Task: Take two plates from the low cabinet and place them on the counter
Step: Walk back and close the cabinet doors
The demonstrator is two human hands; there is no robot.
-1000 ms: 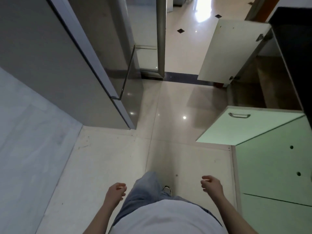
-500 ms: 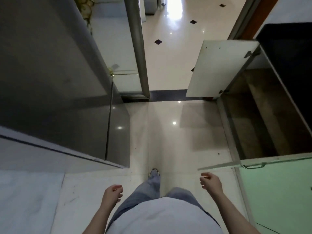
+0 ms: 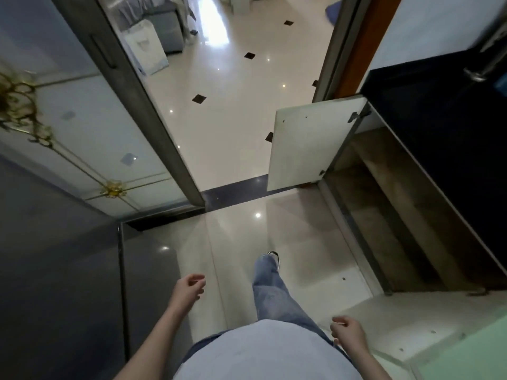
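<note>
- Both hands hang out in front and hold nothing. The left hand and the right hand each have loosely curled fingers.
- The shiny floor runs on ahead of both hands.
- The black counter is far ahead and to the right of the right hand. It sits on top of the cabinet.
- The cabinet is open, ahead and to the right of the right hand. Its long side runs away from the hands. It is dark inside, and only bare shelves show.
- A white door stands open at its far end. A green door is just beside the right hand.
- No plates can be seen. They are likely down in the cabinet, so to the right. The right hand is much nearer to it than the left. I think the next move is a turn to the right and a reach down.
</note>
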